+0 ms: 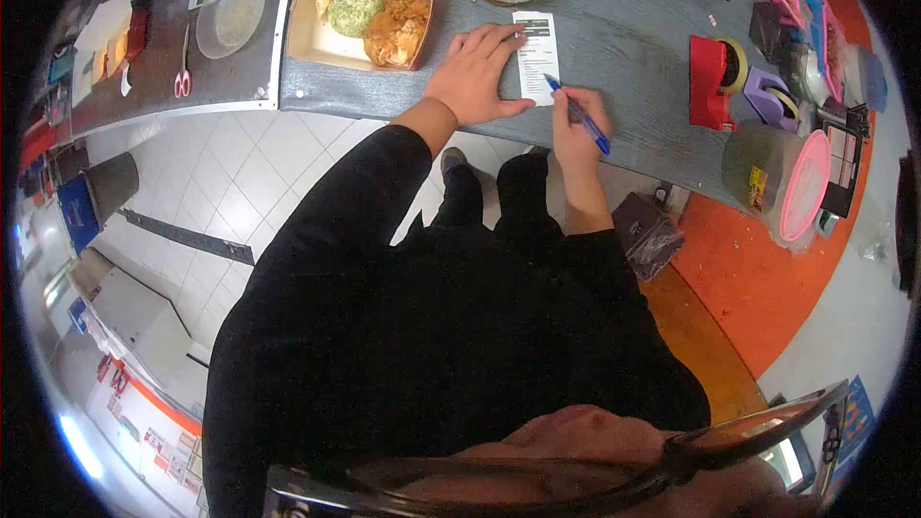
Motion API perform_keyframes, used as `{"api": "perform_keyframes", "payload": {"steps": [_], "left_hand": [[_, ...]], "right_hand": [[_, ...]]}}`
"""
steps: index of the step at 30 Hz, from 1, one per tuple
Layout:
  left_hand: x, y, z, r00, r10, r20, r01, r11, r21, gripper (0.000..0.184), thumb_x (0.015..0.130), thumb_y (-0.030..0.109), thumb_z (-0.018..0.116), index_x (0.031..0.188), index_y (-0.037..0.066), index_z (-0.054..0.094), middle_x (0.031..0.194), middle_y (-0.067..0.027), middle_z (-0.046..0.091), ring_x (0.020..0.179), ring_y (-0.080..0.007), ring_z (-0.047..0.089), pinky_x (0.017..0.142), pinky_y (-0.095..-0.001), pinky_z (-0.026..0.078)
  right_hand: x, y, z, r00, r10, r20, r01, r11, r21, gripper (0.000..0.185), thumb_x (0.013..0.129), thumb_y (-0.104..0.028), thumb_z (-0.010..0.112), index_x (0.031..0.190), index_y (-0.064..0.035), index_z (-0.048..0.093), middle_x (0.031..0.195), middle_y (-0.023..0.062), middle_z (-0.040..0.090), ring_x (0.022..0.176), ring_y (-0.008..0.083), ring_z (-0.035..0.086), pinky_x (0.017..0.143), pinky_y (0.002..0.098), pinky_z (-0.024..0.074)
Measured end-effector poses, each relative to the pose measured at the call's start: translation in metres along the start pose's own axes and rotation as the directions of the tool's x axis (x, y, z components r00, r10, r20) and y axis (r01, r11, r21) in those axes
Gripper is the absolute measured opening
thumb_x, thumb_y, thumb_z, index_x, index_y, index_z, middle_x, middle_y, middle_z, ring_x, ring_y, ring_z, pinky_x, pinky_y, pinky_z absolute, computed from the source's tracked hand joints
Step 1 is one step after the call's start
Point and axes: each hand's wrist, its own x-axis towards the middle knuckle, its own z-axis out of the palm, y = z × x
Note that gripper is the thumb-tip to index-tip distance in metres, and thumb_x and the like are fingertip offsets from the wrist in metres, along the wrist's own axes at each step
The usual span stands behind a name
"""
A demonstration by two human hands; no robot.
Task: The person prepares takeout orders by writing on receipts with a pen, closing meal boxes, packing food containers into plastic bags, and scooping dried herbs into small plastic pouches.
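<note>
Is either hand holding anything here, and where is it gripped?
The right hand holds a slim blue pen near the end aimed at a white printed paper slip. The left hand grips nothing; it lies spread at the slip's left edge.

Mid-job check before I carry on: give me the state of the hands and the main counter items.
Receipt: flat, printed
Pen: slanted, tip at the receipt
Left hand: spread, fingers reaching the receipt
Right hand: closed around the pen
Food box: open, food inside
Scissors: closed
Red tape dispenser: loaded
Purple tape dispenser: loaded
Pink-lidded tub: apparently closed
</note>
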Motion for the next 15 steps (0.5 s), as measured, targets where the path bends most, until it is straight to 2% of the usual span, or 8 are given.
{"api": "perform_keyframes", "payload": {"steps": [1,3,4,6,10,12,15], "left_hand": [[0.0,0.0,0.0,1.0,0.012,-0.021,-0.012,1.0,0.009,0.08,0.066,0.05,0.074,0.128,0.005,0.048,0.137,-0.0077,0.045,0.126,-0.0273,0.041,0.1,-0.0412,0.032],[0.0,-0.001,0.001,1.0,0.001,-0.012,-0.001,1.0,-0.011,0.081,0.066,0.049,0.075,0.129,0.006,0.047,0.138,-0.0073,0.044,0.127,-0.0281,0.04,0.102,-0.0423,0.032],[0.0,-0.001,0.001,1.0,-0.003,-0.004,0.002,1.0,-0.029,0.082,0.066,0.049,0.076,0.131,0.008,0.046,0.139,-0.0069,0.043,0.128,-0.0289,0.04,0.103,-0.0435,0.031],[0.0,-0.001,0.002,1.0,-0.003,-0.007,0.003,1.0,-0.021,0.082,0.066,0.049,0.076,0.131,0.008,0.046,0.139,-0.0068,0.043,0.127,-0.0287,0.04,0.103,-0.0434,0.031],[0.0,-0.001,0.003,1.0,-0.005,-0.011,0.004,1.0,-0.008,0.082,0.066,0.049,0.076,0.13,0.008,0.046,0.139,-0.0064,0.044,0.127,-0.0282,0.04,0.102,-0.0432,0.031],[0.0,-0.001,0.002,1.0,-0.004,-0.012,0.004,1.0,-0.012,0.082,0.066,0.049,0.076,0.13,0.008,0.046,0.139,-0.0064,0.044,0.127,-0.0281,0.04,0.102,-0.0431,0.031],[0.0,-0.002,0.003,1.0,-0.004,-0.015,0.003,1.0,-0.018,0.083,0.066,0.05,0.076,0.13,0.008,0.046,0.139,-0.0064,0.044,0.127,-0.0282,0.04,0.102,-0.0432,0.031]], "right_hand": [[0.001,-0.001,0.0,1.0,0.0,0.004,0.0,1.0,0.0,0.011,0.081,-0.009,0.07,0.086,-0.0026,0.062,0.075,0.0091,0.065,0.064,0.0171,0.062,0.06,0.0286,0.0489],[0.002,-0.003,-0.002,0.978,-0.096,0.188,0.102,0.994,-0.026,0.011,0.081,-0.008,0.069,0.087,-0.0026,0.062,0.075,0.0097,0.065,0.063,0.0174,0.062,0.06,0.0295,0.049],[0.002,-0.002,-0.002,0.978,-0.094,0.189,0.101,0.994,-0.027,0.011,0.081,-0.008,0.069,0.087,-0.0026,0.062,0.075,0.0097,0.065,0.063,0.0174,0.062,0.06,0.0295,0.049],[-0.001,0.002,-0.002,0.997,-0.048,-0.062,0.045,0.998,-0.04,0.012,0.081,-0.008,0.069,0.086,-0.0026,0.06,0.076,0.0096,0.065,0.064,0.0168,0.062,0.06,0.0298,0.049],[-0.008,0.019,-0.004,0.999,0.004,-0.044,0.0,0.995,0.097,0.012,0.081,-0.008,0.069,0.085,-0.0028,0.059,0.077,0.0091,0.065,0.066,0.0166,0.062,0.061,0.0293,0.0488],[-0.009,0.012,-0.007,0.997,0.051,0.064,-0.061,0.983,0.17,0.012,0.081,-0.007,0.069,0.084,-0.0028,0.058,0.077,0.0081,0.064,0.067,0.0164,0.062,0.062,0.029,0.0487],[-0.009,0.013,-0.003,0.999,0.033,0.002,-0.032,0.987,0.158,0.01,0.081,-0.005,0.068,0.083,-0.0026,0.058,0.076,0.0076,0.063,0.066,0.0162,0.061,0.063,0.0288,0.0484]]}}
